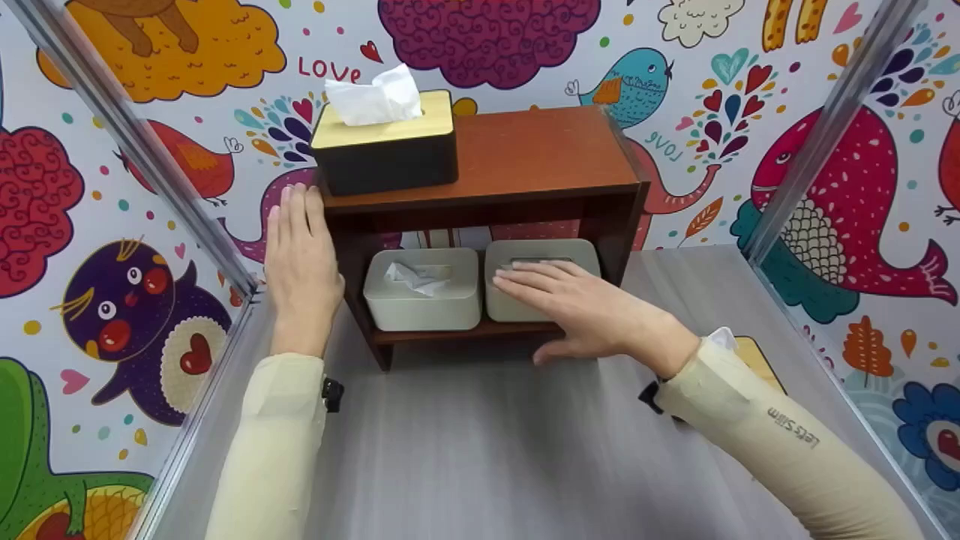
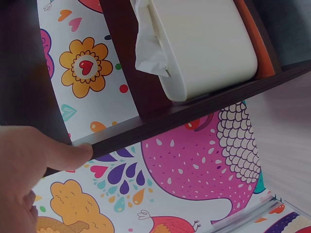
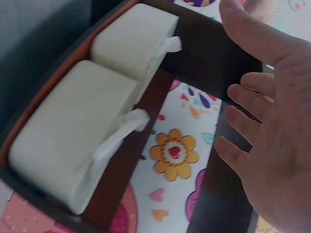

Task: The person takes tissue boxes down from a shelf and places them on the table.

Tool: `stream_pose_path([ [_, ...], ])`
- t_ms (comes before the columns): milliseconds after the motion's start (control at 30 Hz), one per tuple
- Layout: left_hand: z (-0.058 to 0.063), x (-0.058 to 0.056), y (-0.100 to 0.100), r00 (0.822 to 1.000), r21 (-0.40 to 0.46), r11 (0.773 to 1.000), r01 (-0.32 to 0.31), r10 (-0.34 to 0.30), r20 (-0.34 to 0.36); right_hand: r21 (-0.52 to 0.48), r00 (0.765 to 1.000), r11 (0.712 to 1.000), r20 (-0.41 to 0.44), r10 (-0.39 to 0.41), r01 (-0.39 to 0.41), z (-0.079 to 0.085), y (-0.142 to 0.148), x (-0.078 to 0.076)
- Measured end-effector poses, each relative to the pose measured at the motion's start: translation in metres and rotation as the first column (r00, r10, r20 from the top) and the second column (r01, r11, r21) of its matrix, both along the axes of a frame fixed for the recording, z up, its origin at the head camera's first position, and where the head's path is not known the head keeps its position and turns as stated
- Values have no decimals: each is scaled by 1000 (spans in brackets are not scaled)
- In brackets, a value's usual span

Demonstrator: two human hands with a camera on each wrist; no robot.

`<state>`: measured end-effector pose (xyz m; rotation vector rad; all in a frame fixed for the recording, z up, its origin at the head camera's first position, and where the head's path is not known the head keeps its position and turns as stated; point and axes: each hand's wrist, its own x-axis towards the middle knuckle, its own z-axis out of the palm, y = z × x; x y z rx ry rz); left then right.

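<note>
My left hand [image 1: 301,274] lies along the left side of a small brown shelf [image 1: 540,150], fingers straight. In the left wrist view its thumb [image 2: 73,154] touches the shelf's front edge. My right hand [image 1: 600,309] hovers in front of the lower compartment with fingers extended and thumb apart, holding nothing; it partly covers the right cream tissue box [image 1: 504,304]. Beside that stands the left cream tissue box [image 1: 424,311], a white tissue poking from its lid. On the shelf's top left sits a black tissue box [image 1: 386,161] with a wooden lid and a raised tissue.
Behind my right forearm, a wooden-topped box [image 1: 757,360] is partly hidden on the grey floor [image 1: 480,450]. Metal frame posts [image 1: 142,142] rise at both sides, before walls printed with cartoon animals. The shelf's open back shows the printed wall.
</note>
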<state>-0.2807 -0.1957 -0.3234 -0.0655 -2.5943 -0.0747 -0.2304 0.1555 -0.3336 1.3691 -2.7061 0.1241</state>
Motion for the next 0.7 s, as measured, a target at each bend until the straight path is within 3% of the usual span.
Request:
stream_pose_path([
  [267,2,-1,0,1000,-6,1000,-6,6,23,-71,998,997,-64,21,-26,32,-21,-9],
  [467,1,0,1,1000,-14,1000,-6,6,10,-127,994,992,-108,-7,-7,55,-28,-19],
  [700,1,0,2,1000,-22,1000,-16,17,17,-184,995,982,-85,-49,32,76,-35,-30],
])
